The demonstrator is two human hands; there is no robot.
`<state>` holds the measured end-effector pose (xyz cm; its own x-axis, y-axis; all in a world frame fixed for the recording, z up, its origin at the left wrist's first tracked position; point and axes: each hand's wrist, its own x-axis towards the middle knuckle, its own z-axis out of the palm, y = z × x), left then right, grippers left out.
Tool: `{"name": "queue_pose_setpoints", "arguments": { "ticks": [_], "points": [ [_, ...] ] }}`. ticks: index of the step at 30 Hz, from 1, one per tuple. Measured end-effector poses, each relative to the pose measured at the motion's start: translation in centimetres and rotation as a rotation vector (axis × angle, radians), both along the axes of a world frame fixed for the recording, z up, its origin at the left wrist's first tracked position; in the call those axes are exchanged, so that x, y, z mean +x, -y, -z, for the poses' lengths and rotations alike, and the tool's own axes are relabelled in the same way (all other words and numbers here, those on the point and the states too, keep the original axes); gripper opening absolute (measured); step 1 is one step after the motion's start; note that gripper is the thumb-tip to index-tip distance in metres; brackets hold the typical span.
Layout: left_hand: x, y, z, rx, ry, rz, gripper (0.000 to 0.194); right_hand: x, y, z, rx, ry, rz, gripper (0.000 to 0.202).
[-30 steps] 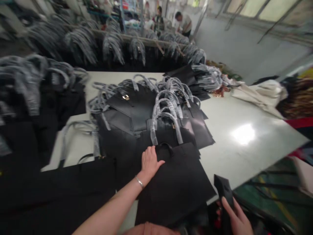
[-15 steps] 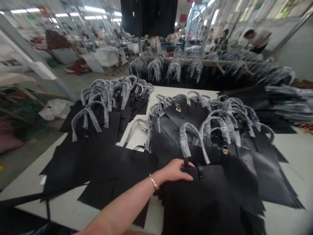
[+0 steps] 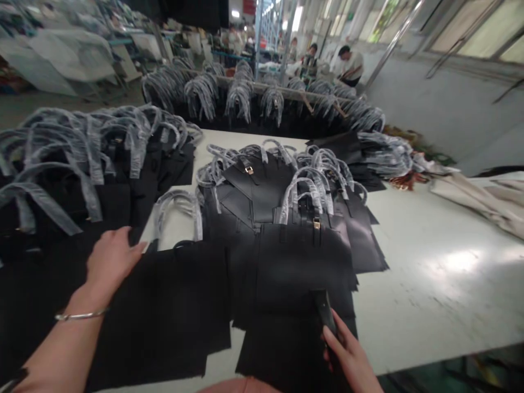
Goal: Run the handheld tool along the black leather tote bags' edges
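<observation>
At frame left, my left hand [image 3: 111,255], fingers spread, has left the central bags [image 3: 301,262] for the left bag [image 3: 164,311]; my right hand [image 3: 350,352] grips a black strip [image 3: 325,310].

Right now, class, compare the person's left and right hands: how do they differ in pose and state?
The left hand looks empty, its thumb spread from the fingers; the right hand is closed around a black handheld object.
A silver bracelet circles the left wrist; none shows by the right hand.
Both hands are bare and are over or beside black bags.
</observation>
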<state>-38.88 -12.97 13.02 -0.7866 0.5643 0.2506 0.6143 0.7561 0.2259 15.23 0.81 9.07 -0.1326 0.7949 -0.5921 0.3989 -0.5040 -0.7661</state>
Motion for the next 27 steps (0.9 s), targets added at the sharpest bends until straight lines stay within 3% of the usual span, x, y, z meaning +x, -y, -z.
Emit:
{"name": "queue_pose_setpoints", "arguments": {
  "ticks": [2,5,7,9,11,14,17,22,27],
  "points": [
    [4.4,-3.4,1.3,0.095,0.017,0.182,0.042,-0.3,-0.5,-0.2,-0.005,0.004,-0.015,0.099],
    [14.0,-10.1,3.6,0.262,0.195,0.625,0.026,-1.3,-1.3,-0.9,0.017,0.011,-0.038,0.092],
    [20.0,-14.1,5.2,0.254,0.233,0.868,0.025,-2.0,-1.6,-1.5,0.041,-0.002,-0.051,0.09],
    [24.3,-16.9,6.7,0.198,0.195,1.017,0.036,-2.4,-1.6,-1.8,0.043,-0.025,-0.05,0.09],
    [26.7,-18.3,8.1,0.14,0.16,1.066,0.049,-2.3,-1.6,-1.9,0.028,-0.053,-0.025,0.092],
    [28.0,-17.9,10.1,0.071,0.148,1.105,0.048,-1.7,-1.7,-1.8,0.036,-0.056,0.041,0.09],
    [28.6,-14.9,11.5,0.028,0.154,1.154,0.045,-1.0,-2.5,-2.1,0.044,-0.047,0.098,0.086],
    [30.2,-8.7,12.1,-0.017,0.178,1.216,0.04,-0.5,-4.6,-2.3,0.038,-0.054,0.112,0.078],
    [31.7,-7.3,12.5,-0.027,0.182,1.182,0.037,0.0,-5.6,-1.2,-0.057,-0.041,0.07,0.067]
  ]
}}
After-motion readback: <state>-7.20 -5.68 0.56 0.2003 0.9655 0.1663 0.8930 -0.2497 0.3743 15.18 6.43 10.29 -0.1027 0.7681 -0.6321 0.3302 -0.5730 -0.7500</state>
